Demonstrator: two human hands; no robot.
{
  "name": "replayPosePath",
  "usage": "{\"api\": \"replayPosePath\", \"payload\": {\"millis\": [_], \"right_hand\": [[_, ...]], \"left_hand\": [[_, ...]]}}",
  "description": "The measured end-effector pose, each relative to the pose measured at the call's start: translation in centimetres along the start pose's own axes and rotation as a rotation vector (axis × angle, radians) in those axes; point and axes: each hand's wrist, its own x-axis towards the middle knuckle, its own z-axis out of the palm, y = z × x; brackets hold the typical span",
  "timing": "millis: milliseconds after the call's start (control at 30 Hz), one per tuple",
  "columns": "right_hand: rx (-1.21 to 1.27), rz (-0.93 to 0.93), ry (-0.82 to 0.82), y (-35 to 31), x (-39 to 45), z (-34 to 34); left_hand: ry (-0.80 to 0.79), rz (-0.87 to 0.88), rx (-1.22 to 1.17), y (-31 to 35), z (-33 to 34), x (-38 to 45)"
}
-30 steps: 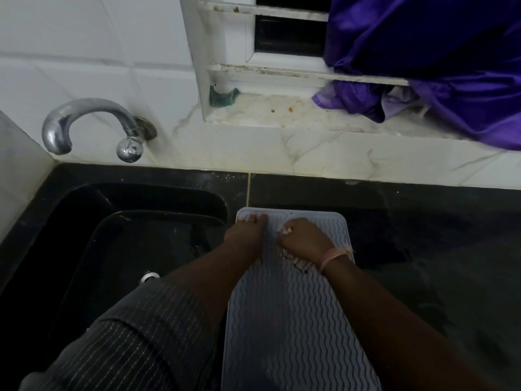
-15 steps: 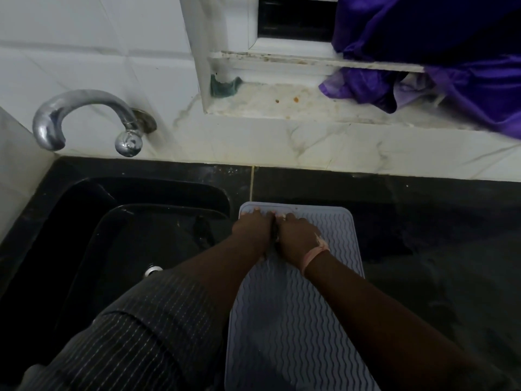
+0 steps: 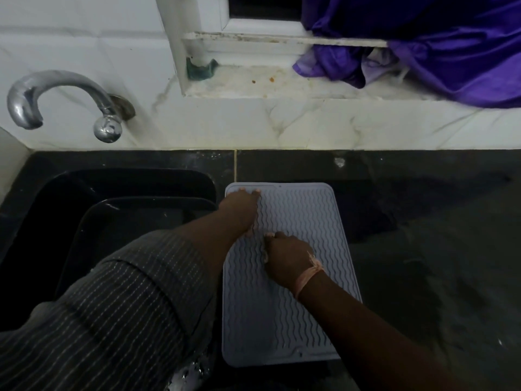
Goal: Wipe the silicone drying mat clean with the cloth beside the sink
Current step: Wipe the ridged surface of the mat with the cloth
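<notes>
Here the pale grey wavy-ribbed silicone drying mat (image 3: 296,277) lies flat on the dark stone counter (image 3: 423,249), just right of the black sink (image 3: 112,221). The left hand (image 3: 239,210) presses its far left corner with straight, released fingers. The right hand (image 3: 287,258) is clenched mid-mat; only a pale sliver shows beneath it, so what it grasps cannot be told.

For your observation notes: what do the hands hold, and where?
The left hand presses flat on the mat's far left corner. The right hand seems to grip a cloth, almost wholly hidden beneath it.
</notes>
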Motion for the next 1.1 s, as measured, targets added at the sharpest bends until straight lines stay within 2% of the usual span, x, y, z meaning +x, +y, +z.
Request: {"api": "replayPosePath", "payload": {"millis": [333,467,567,633,767,933,1100], "right_hand": [[0.056,0.024,-0.006,-1.0,-4.8,2.0],[0.097,0.017,-0.03,-0.9,-5.1,1.6],[0.124,0.006,-0.039,-0.8,-4.9,1.5],[0.139,0.002,-0.029,-0.8,-4.9,1.5],[0.158,-0.005,-0.028,-1.0,-5.2,1.4],[0.129,-0.016,-0.039,-1.1,-6.5,2.0],[0.152,0.002,-0.121,-1.1,-8.6,2.4]], "left_hand": [[0.013,0.058,0.077,0.3,-0.9,-2.6],[-0.015,0.067,-0.041,0.4,0.4,-4.3],[0.19,0.157,-0.145,0.8,2.8,-5.8],[0.317,0.235,-0.128,1.7,4.8,-7.5],[0.241,0.272,-0.097,2.3,8.4,-8.9],[0.137,0.237,-0.144,2.6,8.2,-8.9],[0.134,0.247,-0.062,2.6,8.7,-9.3]]}}
